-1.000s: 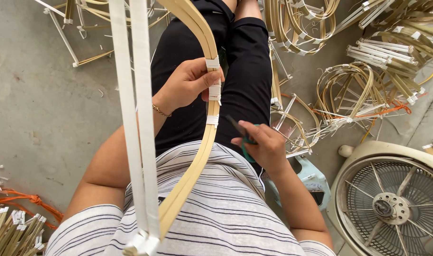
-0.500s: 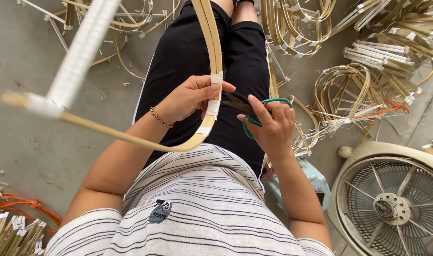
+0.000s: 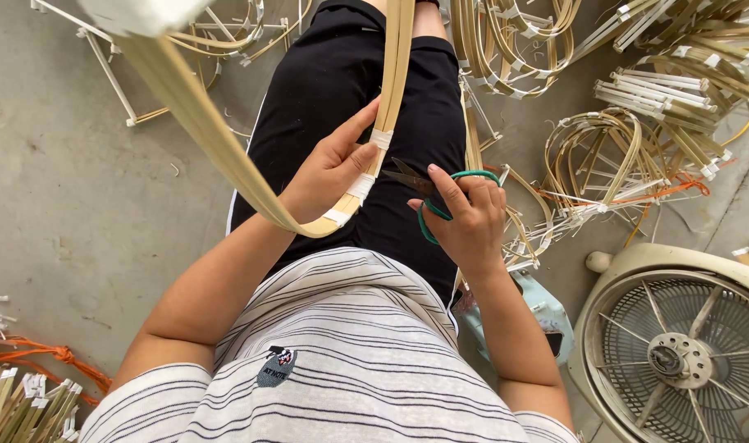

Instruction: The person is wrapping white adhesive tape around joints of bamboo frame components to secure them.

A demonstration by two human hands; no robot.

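The left hand (image 3: 329, 172) holds a long, pale yellow bamboo strip (image 3: 227, 152) where it bends into a tight curve over the lap; the thumb lies along the inner side of the strip and the fingers wrap behind it, so the grip is pressed together on the strip just beside three bands of white tape (image 3: 360, 187) wound around it; from that bend one arm of the strip runs up past the black trousers (image 3: 325, 90) to the top edge, and the other sweeps up to the left, close to the camera and blurred, ending at a white taped tip at the top left; the right hand (image 3: 469, 217) is just to the right of the bend, its fingers through the green loops of a pair of scissors (image 3: 428, 193) and closed around them; the dark blades point left toward the taped part of the strip and stand slightly apart, their tips near the tape but not clearly touching it; the person sits above a grey concrete floor (image 3: 71, 189) in a white shirt with thin dark stripes; coils and bundles of bamboo strips (image 3: 612, 156) lie on the floor to the upper right; a cream-coloured fan (image 3: 678, 349) lies flat at the lower right; an orange cord (image 3: 38, 357) and a bundle of taped sticks (image 3: 22, 406) sit at the lower left.
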